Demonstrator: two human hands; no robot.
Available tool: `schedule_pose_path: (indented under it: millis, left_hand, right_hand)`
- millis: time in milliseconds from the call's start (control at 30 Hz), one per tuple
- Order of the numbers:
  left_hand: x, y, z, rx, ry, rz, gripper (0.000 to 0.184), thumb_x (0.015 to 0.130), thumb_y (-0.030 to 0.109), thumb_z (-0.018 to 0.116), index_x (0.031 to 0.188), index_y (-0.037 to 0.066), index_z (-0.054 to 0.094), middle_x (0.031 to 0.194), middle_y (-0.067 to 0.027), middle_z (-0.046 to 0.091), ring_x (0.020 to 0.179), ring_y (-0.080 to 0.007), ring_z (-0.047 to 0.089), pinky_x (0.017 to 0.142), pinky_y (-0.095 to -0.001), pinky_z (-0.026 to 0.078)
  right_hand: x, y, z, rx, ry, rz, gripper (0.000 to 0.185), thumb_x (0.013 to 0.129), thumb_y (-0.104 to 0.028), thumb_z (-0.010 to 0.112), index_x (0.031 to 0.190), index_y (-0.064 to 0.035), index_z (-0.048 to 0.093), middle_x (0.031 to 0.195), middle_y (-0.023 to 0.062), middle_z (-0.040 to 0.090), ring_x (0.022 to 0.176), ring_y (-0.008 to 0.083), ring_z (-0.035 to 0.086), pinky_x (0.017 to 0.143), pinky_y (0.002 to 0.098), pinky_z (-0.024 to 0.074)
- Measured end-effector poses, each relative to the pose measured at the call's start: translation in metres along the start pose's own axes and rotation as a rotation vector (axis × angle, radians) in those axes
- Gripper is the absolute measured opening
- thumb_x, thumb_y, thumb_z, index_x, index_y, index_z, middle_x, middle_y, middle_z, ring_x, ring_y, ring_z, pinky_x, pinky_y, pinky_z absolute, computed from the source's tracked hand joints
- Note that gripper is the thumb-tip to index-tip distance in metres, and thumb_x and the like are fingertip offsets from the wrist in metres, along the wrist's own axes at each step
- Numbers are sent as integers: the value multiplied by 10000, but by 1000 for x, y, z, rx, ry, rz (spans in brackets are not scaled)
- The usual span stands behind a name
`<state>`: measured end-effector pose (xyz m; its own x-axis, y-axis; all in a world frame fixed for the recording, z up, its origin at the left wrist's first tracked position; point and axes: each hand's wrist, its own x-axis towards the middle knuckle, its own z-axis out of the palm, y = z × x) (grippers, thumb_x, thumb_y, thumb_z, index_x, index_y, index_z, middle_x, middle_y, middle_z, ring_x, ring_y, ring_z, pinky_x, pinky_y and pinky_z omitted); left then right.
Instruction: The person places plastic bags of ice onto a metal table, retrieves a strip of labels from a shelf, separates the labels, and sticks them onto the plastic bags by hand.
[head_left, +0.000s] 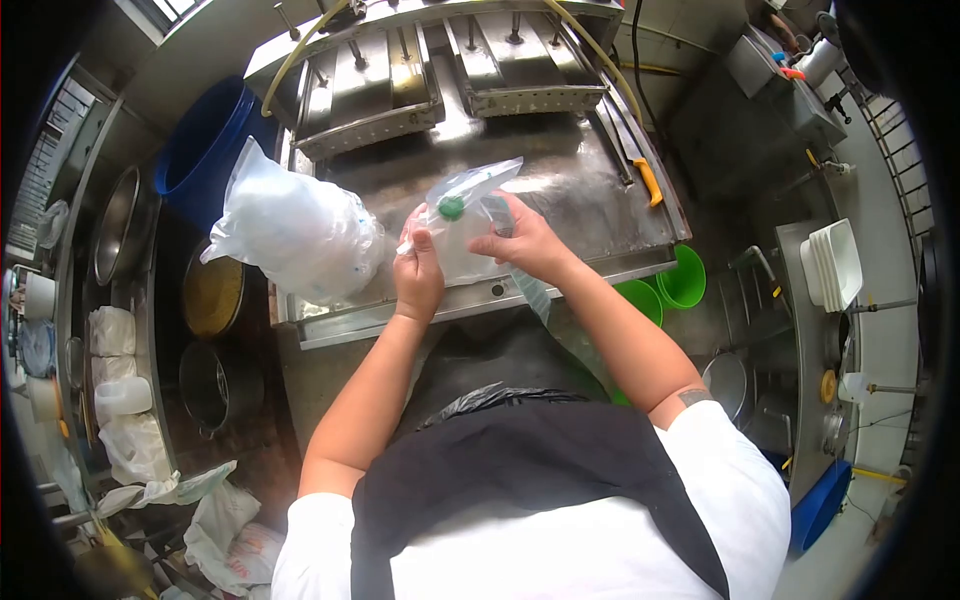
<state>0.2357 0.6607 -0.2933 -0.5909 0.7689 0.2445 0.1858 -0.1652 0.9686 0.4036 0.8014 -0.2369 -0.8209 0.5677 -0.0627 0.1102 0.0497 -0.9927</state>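
Note:
A clear plastic bag [480,180] with a round green mark is spread between my two hands above the steel counter. My left hand [422,275] is closed on the bag's left side, thumb pointing up. On the right side, my right hand [528,240] pinches the plastic, and a greenish translucent strip [530,292] hangs below it over the counter's front edge. Whether that strip belongs to the same bag I cannot tell. Just left of my left hand stands a large, full plastic bag [295,230] with whitish contents.
The steel counter [400,180] carries two perforated metal trays [530,98] at the back. A knife with a yellow handle [648,183] lies along its right edge. Green buckets [683,278] stand below right, a blue barrel [205,140] at the left.

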Motion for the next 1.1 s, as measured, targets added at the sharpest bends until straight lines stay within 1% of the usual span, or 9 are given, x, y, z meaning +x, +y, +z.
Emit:
schedule_pose_path:
  millis: [167,267,333,400,467,600,800,1000,1100]
  left_hand:
    - [-11,-13,-23,96,53,212,890,1056,696,468,1497,-76,506,1594,-286,459,1474,-423,455,1236,-462,320]
    - [-26,-25,-41,485,-15,396,1091,898,801,636,1546,-56,452,1646,-316,352,1527,-475,345,1276,-486,253]
    - [-31,-31,-44,677,-351,16,1239,756,823,765,1585,-26,410,1690,-303,263,1566,-484,241,1302,-496,196]
    - [-28,-36,-28,768,-380,-110,1179,747,735,839,1575,3,426,1626,-270,411,1520,-448,373,1267,-495,292]
    - [-17,-33,-11,540,-361,-128,838,796,431,934,1426,26,558,1331,-178,693,1234,-343,671,1065,-443,520]
    - [1,-39,-7,414,-301,-120,809,791,342,949,1435,61,548,1348,-160,686,1226,-303,675,1045,-415,534]
    - [8,-41,-18,515,-315,-193,804,792,345,944,1438,76,548,1364,-143,677,1228,-300,671,1055,-413,530]
    - [4,-41,-27,531,-312,-86,911,764,379,961,1466,27,499,1397,-172,637,1277,-316,637,1081,-422,512]
    - [-27,-53,-43,657,-93,17,900,771,425,946,1434,-13,524,1394,-219,566,1285,-349,585,1070,-449,505]
  right_hand:
    - [-7,25,-7,-209,64,-23,966,798,-370,952,1567,-52,461,1222,53,662,967,122,639,878,315,573]
    - [-10,32,-21,-139,110,-51,995,808,-273,936,1623,-86,397,1286,62,649,1009,137,631,938,321,568]
    - [-6,31,-30,-149,-15,161,1053,798,-277,943,1647,-72,353,1355,77,642,1101,142,625,1024,317,526]
    - [7,67,-20,-109,-54,52,1079,787,-328,949,1643,-60,349,1398,107,641,1184,184,625,1041,334,516]
    - [16,80,-8,-73,-96,-61,1108,776,-379,955,1640,-47,345,1441,137,640,1268,226,624,1058,351,506]
    - [9,84,19,-125,-44,156,1012,812,-372,931,1612,-61,394,1437,124,644,1311,206,595,1116,396,473]
    - [10,98,32,43,17,137,1002,818,-427,923,1606,-82,409,1385,108,660,1269,186,601,1081,367,491]
    - [-13,87,27,-108,113,180,885,916,-428,843,1594,-78,394,1065,107,722,810,158,678,717,340,574]
    - [-39,82,14,87,174,246,618,1027,-370,724,1490,-62,456,865,72,679,642,131,619,587,317,537]
